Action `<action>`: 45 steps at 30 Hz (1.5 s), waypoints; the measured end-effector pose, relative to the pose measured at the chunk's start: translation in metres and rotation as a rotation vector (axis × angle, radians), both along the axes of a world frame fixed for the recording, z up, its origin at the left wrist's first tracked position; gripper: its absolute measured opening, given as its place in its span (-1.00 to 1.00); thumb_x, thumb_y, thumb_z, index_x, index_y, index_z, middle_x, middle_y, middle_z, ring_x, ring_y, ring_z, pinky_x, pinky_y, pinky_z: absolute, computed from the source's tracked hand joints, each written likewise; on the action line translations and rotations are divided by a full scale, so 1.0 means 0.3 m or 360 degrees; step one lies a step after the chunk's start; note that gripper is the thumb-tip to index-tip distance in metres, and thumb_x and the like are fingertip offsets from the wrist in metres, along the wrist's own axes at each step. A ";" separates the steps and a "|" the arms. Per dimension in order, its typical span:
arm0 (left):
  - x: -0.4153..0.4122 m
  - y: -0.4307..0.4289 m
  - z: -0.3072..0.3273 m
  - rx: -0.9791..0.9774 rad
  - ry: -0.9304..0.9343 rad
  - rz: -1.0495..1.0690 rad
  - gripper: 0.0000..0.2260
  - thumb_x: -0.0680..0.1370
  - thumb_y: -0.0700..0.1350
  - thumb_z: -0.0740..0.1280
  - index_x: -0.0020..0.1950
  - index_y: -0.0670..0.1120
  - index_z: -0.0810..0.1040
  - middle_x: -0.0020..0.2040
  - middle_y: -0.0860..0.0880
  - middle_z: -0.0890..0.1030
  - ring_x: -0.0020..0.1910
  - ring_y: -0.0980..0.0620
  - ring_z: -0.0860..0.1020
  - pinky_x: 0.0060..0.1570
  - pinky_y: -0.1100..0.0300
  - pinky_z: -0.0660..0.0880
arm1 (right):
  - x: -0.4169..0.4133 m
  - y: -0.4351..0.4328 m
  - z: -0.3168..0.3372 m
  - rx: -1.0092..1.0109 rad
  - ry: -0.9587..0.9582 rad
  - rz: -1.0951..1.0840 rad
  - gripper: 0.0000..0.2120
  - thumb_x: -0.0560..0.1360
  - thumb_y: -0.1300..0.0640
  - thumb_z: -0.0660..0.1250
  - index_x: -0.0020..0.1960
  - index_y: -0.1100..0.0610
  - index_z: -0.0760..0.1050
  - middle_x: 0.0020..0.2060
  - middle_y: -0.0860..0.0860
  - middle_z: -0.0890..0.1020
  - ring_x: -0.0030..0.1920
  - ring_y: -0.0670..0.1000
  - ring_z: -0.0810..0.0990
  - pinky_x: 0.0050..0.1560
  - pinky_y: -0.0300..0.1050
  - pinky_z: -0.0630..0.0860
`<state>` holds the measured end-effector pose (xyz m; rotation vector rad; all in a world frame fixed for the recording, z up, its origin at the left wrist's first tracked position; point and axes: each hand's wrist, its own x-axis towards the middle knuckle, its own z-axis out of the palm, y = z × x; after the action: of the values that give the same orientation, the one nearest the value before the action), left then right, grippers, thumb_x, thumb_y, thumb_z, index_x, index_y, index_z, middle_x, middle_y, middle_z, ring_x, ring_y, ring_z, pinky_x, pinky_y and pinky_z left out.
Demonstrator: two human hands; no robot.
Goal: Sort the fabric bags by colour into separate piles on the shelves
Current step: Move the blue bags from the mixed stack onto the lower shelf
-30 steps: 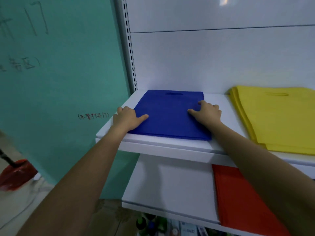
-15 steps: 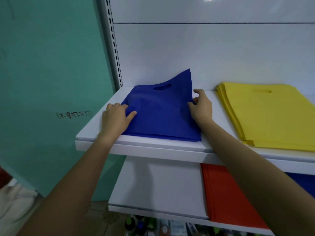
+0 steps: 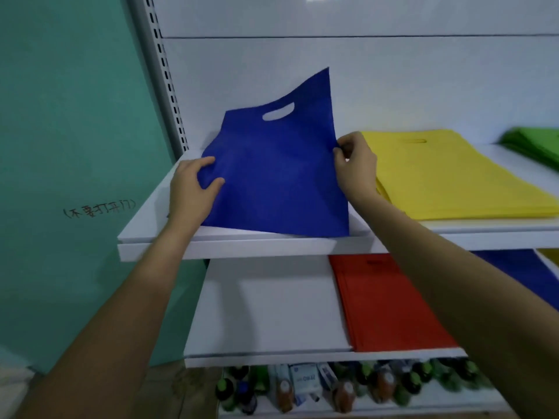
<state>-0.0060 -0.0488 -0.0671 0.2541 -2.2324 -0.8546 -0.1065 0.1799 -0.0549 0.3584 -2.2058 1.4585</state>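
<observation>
A blue fabric bag (image 3: 275,173) with a cut-out handle is tilted up off the upper shelf (image 3: 230,241), its far edge raised against the white back panel. My left hand (image 3: 192,189) grips its left edge, thumb on top. My right hand (image 3: 355,164) pinches its right edge. A yellow pile (image 3: 447,173) lies to the right on the same shelf, with a green pile (image 3: 535,143) at the far right. On the lower shelf (image 3: 266,355) lie a red pile (image 3: 390,300) and a blue pile (image 3: 526,273), partly hidden by my right arm.
A teal wall (image 3: 66,146) with handwriting stands to the left of the shelving upright (image 3: 163,74). Bottles and small boxes (image 3: 317,385) fill the bottom shelf. The left half of the lower shelf is bare white.
The blue bag lay flat under both hands; now both hands hold its edges and its far end has risen up off the shelf. The view has shifted right and down.
</observation>
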 end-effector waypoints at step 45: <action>-0.129 1.905 -0.930 0.0184 -0.1395 -0.1122 -0.61 0.52 -0.38 0.16 0.35 -0.21 0.40 0.33 -0.10 0.40 0.20 -0.06 0.47 0.04 0.35 0.39 | 0.230 2.005 -0.892 0.0572 -0.1238 -0.0698 -0.52 0.49 0.43 0.11 0.40 0.26 0.28 0.39 0.17 0.30 0.39 0.17 0.26 0.38 0.01 0.22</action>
<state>-0.0448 0.5226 -0.3460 -0.1723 -3.1702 -1.4405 -0.0375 0.7815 -0.3226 -0.6673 -2.8946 1.0439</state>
